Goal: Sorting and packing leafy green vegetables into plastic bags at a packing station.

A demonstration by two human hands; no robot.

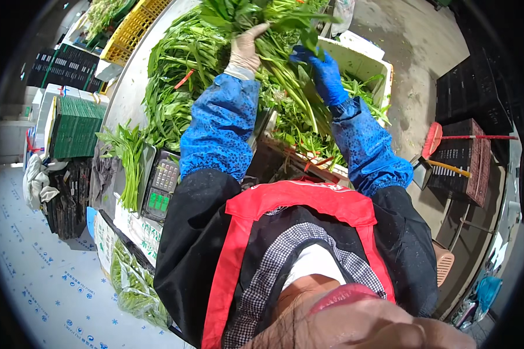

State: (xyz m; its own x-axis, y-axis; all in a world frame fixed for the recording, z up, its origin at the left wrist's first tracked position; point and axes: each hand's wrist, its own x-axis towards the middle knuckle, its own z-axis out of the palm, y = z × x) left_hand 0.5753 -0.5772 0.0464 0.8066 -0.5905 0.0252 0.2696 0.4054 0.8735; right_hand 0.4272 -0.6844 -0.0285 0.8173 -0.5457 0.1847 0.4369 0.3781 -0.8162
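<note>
My left hand (244, 51), in a pale glove, grips a bunch of leafy green vegetables (286, 74) with its thumb up along the stems. The leaves point away from me and the long stems hang back towards my body. On the right side of the bunch, my right hand (325, 74) wears a blue glove and has its fingers bent at the leaves; whether they close on any stem is hidden. Left of my hands lies a large heap of greens (174, 83), with a red tie (184, 79) on it. Under the bunch, loose greens fill a white foam box (377, 72).
A scale (161, 183) with a keypad stands at the left, with a small bunch of greens (131, 165) beside it. Bagged greens (135, 283) lie nearer me. Beyond the metal table (131, 83) is a yellow crate (133, 30). A red-headed brush (432, 139) stands right.
</note>
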